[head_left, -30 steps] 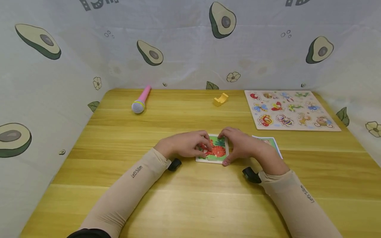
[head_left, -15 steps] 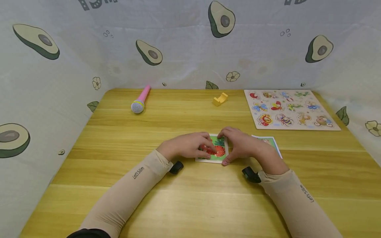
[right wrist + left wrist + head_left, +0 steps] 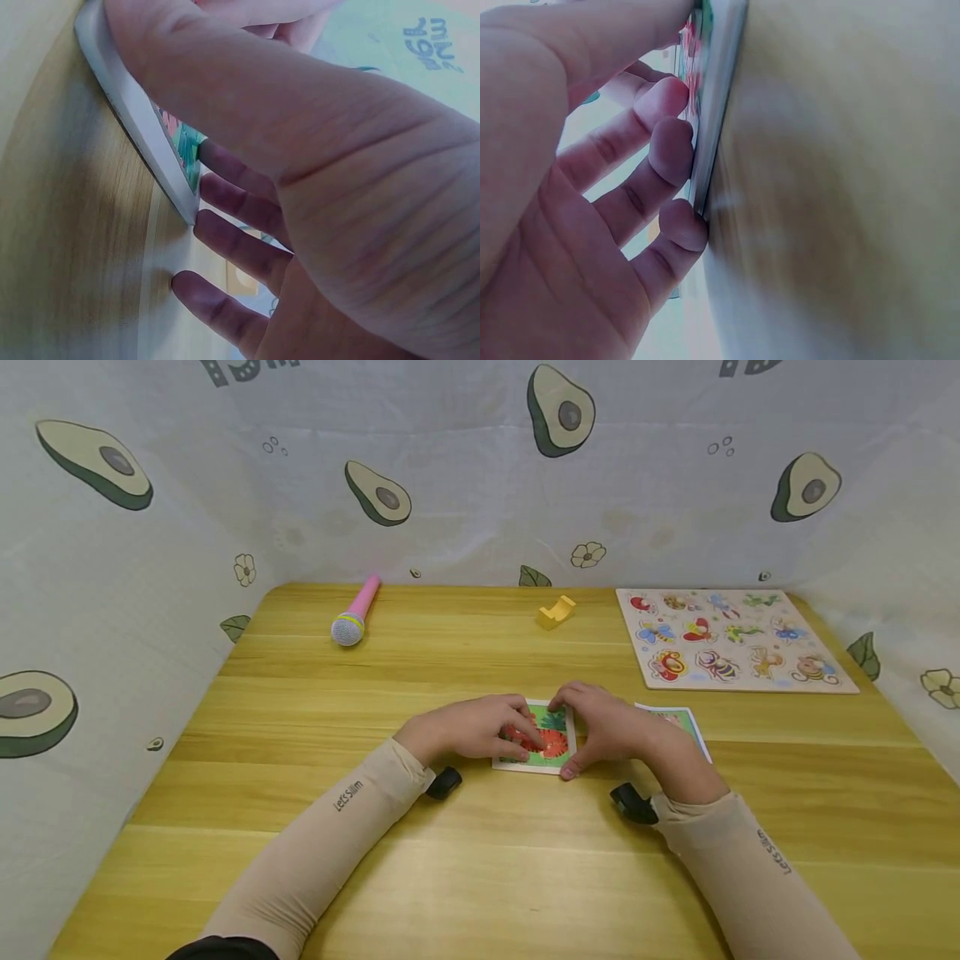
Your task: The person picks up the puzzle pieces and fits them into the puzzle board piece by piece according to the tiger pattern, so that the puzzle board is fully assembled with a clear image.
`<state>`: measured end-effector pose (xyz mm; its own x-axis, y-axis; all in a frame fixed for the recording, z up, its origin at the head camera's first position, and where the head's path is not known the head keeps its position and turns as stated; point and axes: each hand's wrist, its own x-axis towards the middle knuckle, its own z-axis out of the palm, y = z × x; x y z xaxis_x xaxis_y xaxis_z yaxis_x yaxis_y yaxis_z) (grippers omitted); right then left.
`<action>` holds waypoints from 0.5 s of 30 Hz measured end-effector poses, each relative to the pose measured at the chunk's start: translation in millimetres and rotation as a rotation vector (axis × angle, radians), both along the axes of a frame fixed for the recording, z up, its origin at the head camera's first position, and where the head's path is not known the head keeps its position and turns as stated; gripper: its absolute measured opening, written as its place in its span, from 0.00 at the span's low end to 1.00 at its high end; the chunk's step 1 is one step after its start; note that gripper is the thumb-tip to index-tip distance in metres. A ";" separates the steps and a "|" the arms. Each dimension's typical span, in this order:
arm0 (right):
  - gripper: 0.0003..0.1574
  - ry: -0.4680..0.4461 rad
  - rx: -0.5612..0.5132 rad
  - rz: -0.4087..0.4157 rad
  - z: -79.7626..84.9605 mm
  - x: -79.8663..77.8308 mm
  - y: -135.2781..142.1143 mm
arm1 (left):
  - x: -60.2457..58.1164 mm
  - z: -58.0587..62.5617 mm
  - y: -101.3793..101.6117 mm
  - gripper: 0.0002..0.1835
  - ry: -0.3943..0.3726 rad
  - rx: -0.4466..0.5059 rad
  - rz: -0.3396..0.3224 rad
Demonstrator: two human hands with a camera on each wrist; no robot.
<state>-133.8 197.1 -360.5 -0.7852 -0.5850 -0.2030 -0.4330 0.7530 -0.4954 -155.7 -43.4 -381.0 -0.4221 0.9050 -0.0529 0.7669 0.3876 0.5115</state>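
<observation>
A small jigsaw puzzle (image 3: 555,742) with a white frame lies flat on the table, showing an orange striped animal on green. My left hand (image 3: 480,727) reaches over its left side, fingertips on the picture and thumb near the front edge. In the left wrist view, the puzzle's pale edge (image 3: 718,112) runs beside the fingertips (image 3: 671,146). My right hand (image 3: 607,722) holds the puzzle's right side, its thumb at the near corner and a forefinger at the far edge. The other right fingers (image 3: 232,244) spread along and past the far corner in the right wrist view.
A picture card (image 3: 682,718) with a white border lies partly hidden under my right wrist. Behind it, to the right, is a wooden insect puzzle board (image 3: 738,639). A yellow curved block (image 3: 556,612) and a pink toy microphone (image 3: 356,612) lie farther back, before the avocado-print cloth (image 3: 465,460).
My left hand has shifted slightly right, its fingers and thumb reaching farther over the picture. The right hand stays at the puzzle's right side.
</observation>
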 end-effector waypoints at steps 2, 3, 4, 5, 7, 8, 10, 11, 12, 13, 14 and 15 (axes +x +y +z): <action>0.55 0.003 -0.001 0.001 0.1 0.2 0.0 | -0.4 -0.6 -0.3 0.15 -0.008 0.005 0.004; 0.55 0.004 -0.001 0.001 0.2 0.2 0.0 | -0.5 -0.8 -0.4 0.15 -0.011 0.008 0.005; 0.55 0.004 -0.002 0.002 0.3 0.3 0.0 | -0.6 -0.8 -0.4 0.15 -0.013 0.010 0.006; 0.55 0.004 -0.004 0.002 0.2 0.2 -0.1 | -0.7 -0.9 -0.4 0.15 -0.014 0.011 0.007; 0.55 0.004 -0.006 0.003 0.0 0.1 -0.1 | -0.9 -1.2 -0.1 0.15 -0.017 0.011 0.007; 0.55 0.002 -0.007 0.003 -0.1 0.1 0.0 | -0.9 -1.2 0.1 0.15 -0.017 0.010 0.006; 0.55 0.000 -0.010 0.003 -0.7 0.0 0.3 | -0.9 -1.3 0.7 0.15 -0.018 0.008 0.006; 0.55 -0.001 -0.010 0.001 -0.8 0.0 0.5 | -0.6 -1.4 0.9 0.15 -0.021 0.008 0.008; 0.55 0.001 -0.010 0.000 -0.8 0.0 0.8 | -0.4 -1.3 1.1 0.15 -0.023 0.006 0.010; 0.55 0.002 -0.011 0.000 -1.1 0.1 1.0 | -0.1 -1.2 1.3 0.15 -0.024 0.005 0.014; 0.55 0.003 -0.012 0.001 -1.4 0.1 1.2 | 0.3 -1.2 1.5 0.15 -0.021 0.002 0.018; 0.55 0.005 -0.013 0.002 -1.8 0.2 1.2 | 0.8 -1.2 1.6 0.15 -0.023 0.000 0.023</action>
<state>-133.6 198.3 -362.2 -0.7851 -0.5892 -0.1912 -0.4370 0.7456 -0.5032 -154.8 -41.8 -382.3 -0.4418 0.8950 -0.0623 0.7459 0.4050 0.5288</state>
